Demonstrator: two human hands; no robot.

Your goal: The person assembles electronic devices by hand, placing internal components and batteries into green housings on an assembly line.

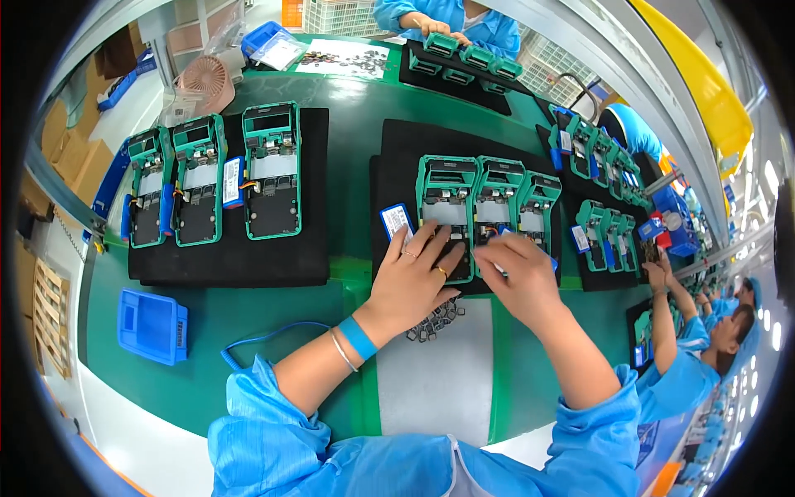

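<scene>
Three green device housings with exposed circuit parts lie side by side on a black foam mat before me. My left hand rests with fingers spread over the lower part of the leftmost one, a blue-wrapped battery pack beside its fingers. My right hand is over the lower end of the middle housing, thumb and forefinger drawn together; whatever is between them is hidden or too small to name. Small dark square-framed parts lie in a heap just below my left hand.
On the left, another black mat bears three similar housings. A blue bin and a coiled blue cord lie nearer me. A pink fan stands at the far left. Co-workers handle housings opposite and at right.
</scene>
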